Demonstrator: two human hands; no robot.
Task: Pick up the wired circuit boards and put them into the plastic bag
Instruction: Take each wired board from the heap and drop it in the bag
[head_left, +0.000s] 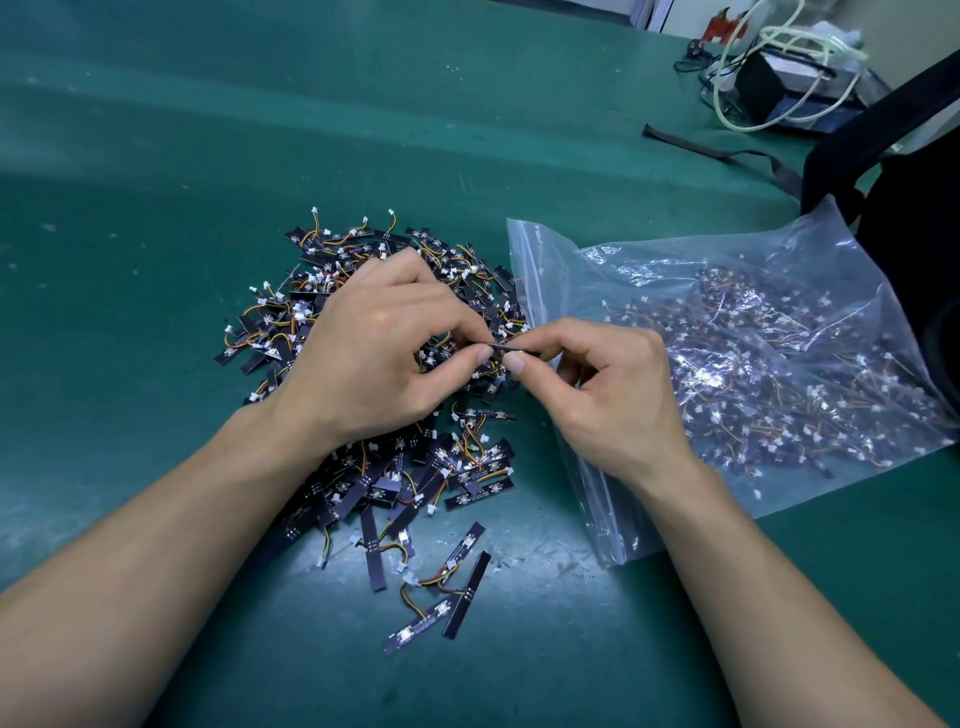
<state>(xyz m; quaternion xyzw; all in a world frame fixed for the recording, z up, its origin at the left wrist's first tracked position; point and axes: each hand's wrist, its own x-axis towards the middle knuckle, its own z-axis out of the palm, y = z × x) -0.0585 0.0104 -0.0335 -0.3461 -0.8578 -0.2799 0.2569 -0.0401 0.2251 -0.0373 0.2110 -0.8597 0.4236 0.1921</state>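
A pile of small black wired circuit boards (395, 478) with orange-yellow wires and white plugs lies on the green table mat. Over the pile, my left hand (374, 353) and my right hand (613, 395) meet, both pinching the same thin black circuit board (503, 347) between thumb and fingertips. To the right lies a clear zip plastic bag (753, 364), its mouth edge towards the pile, holding many such boards. My right wrist rests over the bag's near edge.
The green mat (208, 182) covers the table. A black bag with a strap (893, 171) sits at the right edge. At the back right are a dark box (763, 83), white cables (800, 47) and other clutter. Loose boards (441, 597) lie near the front.
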